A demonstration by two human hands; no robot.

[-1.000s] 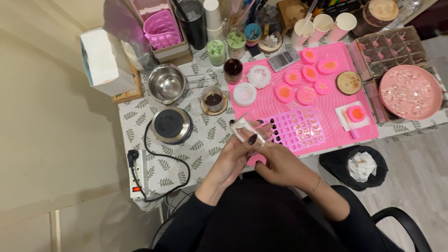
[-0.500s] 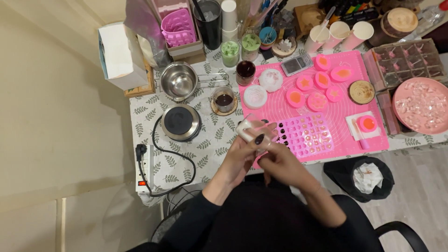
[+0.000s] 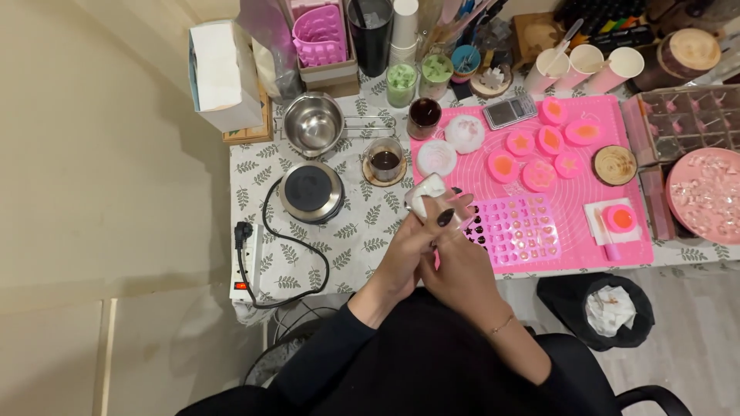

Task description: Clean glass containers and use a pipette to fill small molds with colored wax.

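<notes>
Both my hands meet just above the table's front edge. My left hand (image 3: pixel 412 250) grips a small white piece (image 3: pixel 426 192) that sticks up above its fingers, with dark-painted nails showing. My right hand (image 3: pixel 462 270) presses against the left from the right and is curled around something I cannot make out. Right beside them lies a pink mould tray (image 3: pixel 518 231) with many small cavities, resting on a pink silicone mat (image 3: pixel 586 200).
On the leaf-print tablecloth (image 3: pixel 347 231) stand a small hotplate (image 3: pixel 311 191) with a black cable, a steel pot (image 3: pixel 314 123), a glass of dark liquid (image 3: pixel 385 160), round pink moulds (image 3: pixel 539 176) and a scale (image 3: pixel 509 112). A black bin bag (image 3: pixel 609 312) sits on the floor at the right.
The view has shifted slightly. My hands stay together at the table edge, with the white piece raised a little higher above the fingers.
</notes>
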